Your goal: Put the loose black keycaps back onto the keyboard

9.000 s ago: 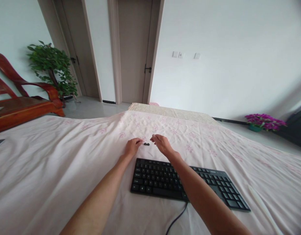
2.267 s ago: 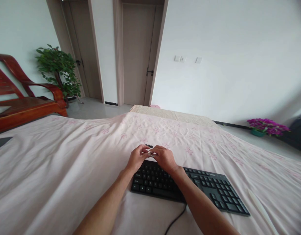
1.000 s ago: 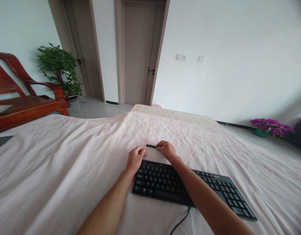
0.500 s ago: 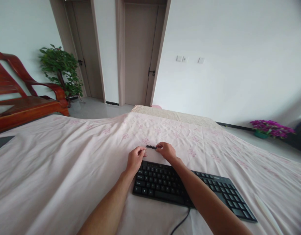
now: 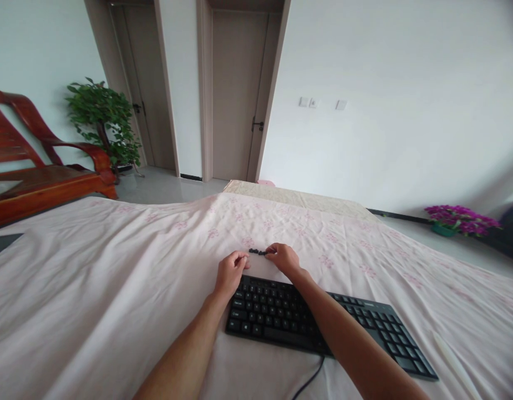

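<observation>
A short row of small black keycaps [image 5: 257, 252] lies on the floral cloth, just beyond the upper edge of a black keyboard [image 5: 273, 311]. My right hand [image 5: 282, 257] is closed in a pinch at the row's right end, on the last keycap there, which its fingertips partly hide. Left of the row, my left hand [image 5: 232, 269] has thumb and forefinger pressed together near the keyboard's upper left corner. Whether anything sits between those fingers cannot be seen. My right forearm crosses over the keyboard and covers part of its keys.
The pale pink cloth [image 5: 114, 289] is wrinkled, with a cable [image 5: 309, 380] running from the keyboard toward me. A long pale object [image 5: 456, 364] lies to the right. Beyond are a wooden bench [image 5: 51, 172], a green plant [image 5: 101, 116], doors and purple flowers [image 5: 460, 218].
The view has shifted very slightly. Both hands stay almost in place, and small gaps in the keycap row look a little different near my right fingertips.
</observation>
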Motion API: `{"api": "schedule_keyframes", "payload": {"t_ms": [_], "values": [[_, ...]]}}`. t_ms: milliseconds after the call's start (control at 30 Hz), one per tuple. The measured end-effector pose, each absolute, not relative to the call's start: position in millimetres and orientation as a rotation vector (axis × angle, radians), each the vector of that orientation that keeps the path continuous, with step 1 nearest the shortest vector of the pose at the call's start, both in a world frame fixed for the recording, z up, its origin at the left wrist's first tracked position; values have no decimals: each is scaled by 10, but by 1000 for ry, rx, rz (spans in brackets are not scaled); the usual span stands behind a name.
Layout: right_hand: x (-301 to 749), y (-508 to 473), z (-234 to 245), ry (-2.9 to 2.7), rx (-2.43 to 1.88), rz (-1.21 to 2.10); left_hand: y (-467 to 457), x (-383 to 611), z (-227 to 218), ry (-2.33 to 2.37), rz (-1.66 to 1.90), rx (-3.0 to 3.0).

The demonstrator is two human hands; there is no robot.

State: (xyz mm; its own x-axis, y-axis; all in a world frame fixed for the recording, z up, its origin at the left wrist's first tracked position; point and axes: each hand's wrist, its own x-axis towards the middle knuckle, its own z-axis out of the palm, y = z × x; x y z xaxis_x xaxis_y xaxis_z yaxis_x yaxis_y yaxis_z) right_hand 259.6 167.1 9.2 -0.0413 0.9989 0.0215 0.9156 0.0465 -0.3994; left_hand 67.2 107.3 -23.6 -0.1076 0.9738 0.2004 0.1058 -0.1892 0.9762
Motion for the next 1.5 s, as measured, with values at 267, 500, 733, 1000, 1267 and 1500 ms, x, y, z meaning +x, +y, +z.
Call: {"api": "schedule_keyframes", "payload": {"t_ms": [267, 500, 733, 1000, 1267, 1500], "values": [[2576, 1650, 155, -2094, -1887, 382, 1074, 669, -227, 1297, 1403, 1380], [2426, 1645, 183, -2156, -1864, 256, 1084, 674, -254, 1257, 1412, 1351], [2396, 1666, 169, -2157, -1903, 239, 1081, 667, -247, 1273, 1403, 1375], [2426, 1649, 211, -2177, -1884, 263, 1074, 663, -218, 1289, 1397, 1384], [2828, 1187, 483, -2024, -1817, 256, 1050, 665, -212, 1276, 1391, 1387], [3222, 359, 668, -1666, -1499, 491, 1057, 669, -243, 1275, 1375, 1399]]}}
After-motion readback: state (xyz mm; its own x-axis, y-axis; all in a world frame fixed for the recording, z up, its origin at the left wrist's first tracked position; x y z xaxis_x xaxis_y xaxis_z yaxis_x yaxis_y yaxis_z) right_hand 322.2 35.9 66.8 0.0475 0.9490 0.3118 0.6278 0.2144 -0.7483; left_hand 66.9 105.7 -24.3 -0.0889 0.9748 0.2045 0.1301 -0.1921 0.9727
